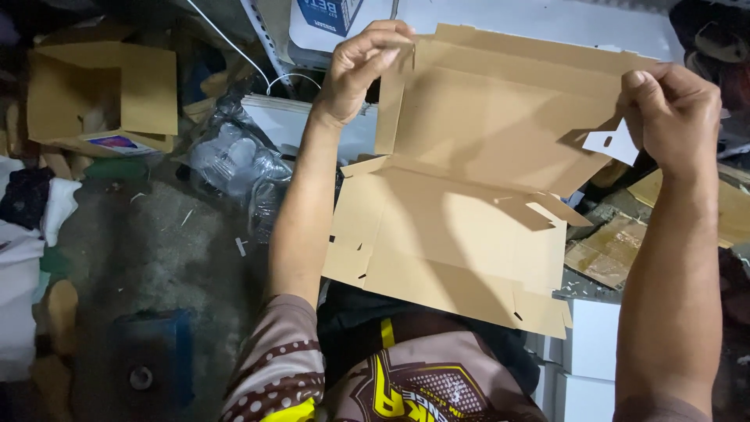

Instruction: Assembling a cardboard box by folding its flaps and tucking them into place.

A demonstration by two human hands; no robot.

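A flat brown die-cut cardboard box blank (469,203) is held up in front of me, partly folded along its creases, its plain brown inside facing me. My left hand (361,66) pinches the top left side flap. My right hand (672,113) grips the top right flap, whose white outer face shows by the fingers. The lower panels hang down over my lap, with small tabs and slots at the corners.
An open brown carton (101,94) stands at the far left. A crumpled clear plastic bag (234,164) lies left of my arm. White boxes (590,359) sit at the lower right, flat cardboard pieces (613,250) to the right, and a white carton (328,23) at the top.
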